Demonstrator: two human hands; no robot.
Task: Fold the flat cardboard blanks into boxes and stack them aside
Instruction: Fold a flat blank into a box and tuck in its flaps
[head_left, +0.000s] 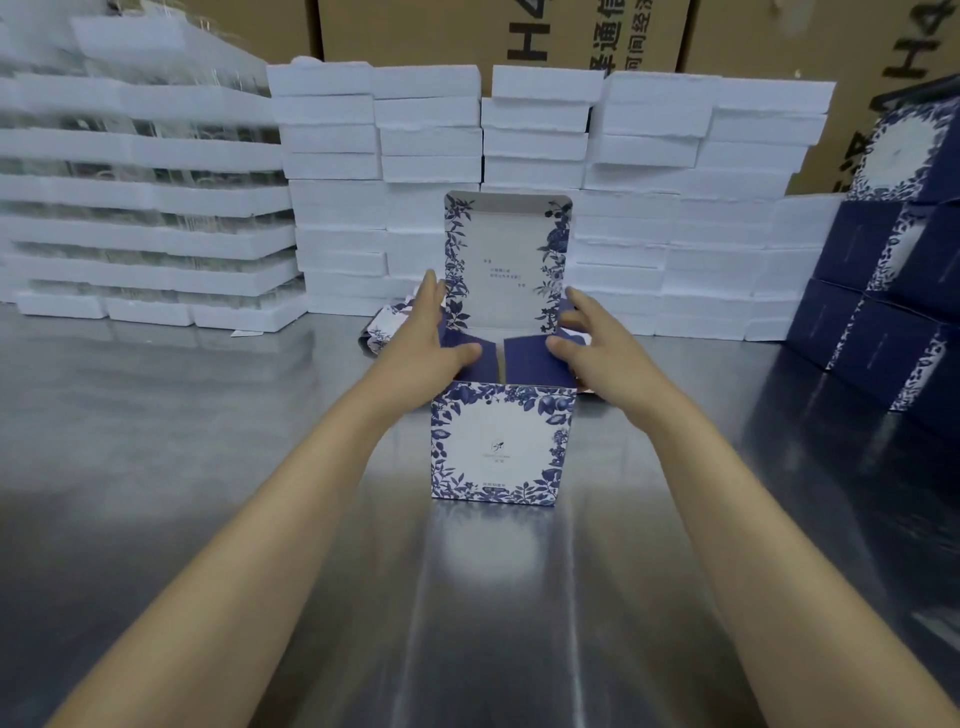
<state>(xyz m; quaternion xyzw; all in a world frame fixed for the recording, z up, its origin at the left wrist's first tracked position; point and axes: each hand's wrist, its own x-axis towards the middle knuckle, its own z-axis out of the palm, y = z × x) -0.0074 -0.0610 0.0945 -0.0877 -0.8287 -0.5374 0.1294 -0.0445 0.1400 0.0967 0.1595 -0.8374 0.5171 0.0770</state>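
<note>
The box (501, 441) stands upright on the steel table (208, 441). The left hand (431, 338) and right hand (592, 343) flank its open top, fingers nearly straight and thumbs pressing its two navy side flaps (530, 358) inward. The box's front is white with a blue leaf border, and its lid (506, 260) stands upright at the back. Flat blanks (382, 325) lie just behind the box, with white foam stacks (431, 156) beyond them. Finished boxes (883, 312) are stacked well to its right. Bare steel lies in front of the box.
</note>
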